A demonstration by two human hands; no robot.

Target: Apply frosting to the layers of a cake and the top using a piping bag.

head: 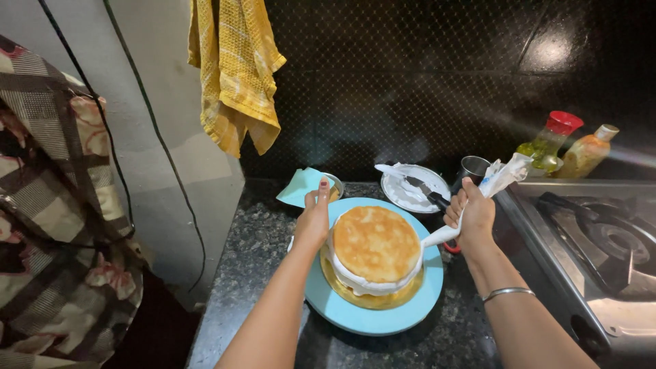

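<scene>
Right hand [471, 213] is fisted tight around a white piping bag [478, 198], twisted top sticking up past the knuckles, nozzle end angled down-left and touching the cream band on the right side of the cake [376, 244]. Left hand [314, 222] rests on the far-left rim of the light blue turntable [369, 318], fingers flat and together against the edge, thumb side toward the cake; not closed around anything that I can see. Cake is a round golden-brown layer, centred on a gold cake board [372, 299] which sits on the turntable, white cream [362, 283] showing around the lower side. Turntable sits on a dark speckled granite counter [253, 239]. Behind it: a steel plate [410, 195] smeared with cream with a spatula [427, 190] lying across it, a steel cup [473, 167] just right of that, and a pale teal card [301, 186] over a small bowl on the left. Gas stove [594, 246] to the right, close to the right forearm, which wears a thin metal bangle [507, 293]. Two bottles [557, 143] stand behind the stove. Yellow towel [236, 68] hangs on the wall up left.
</scene>
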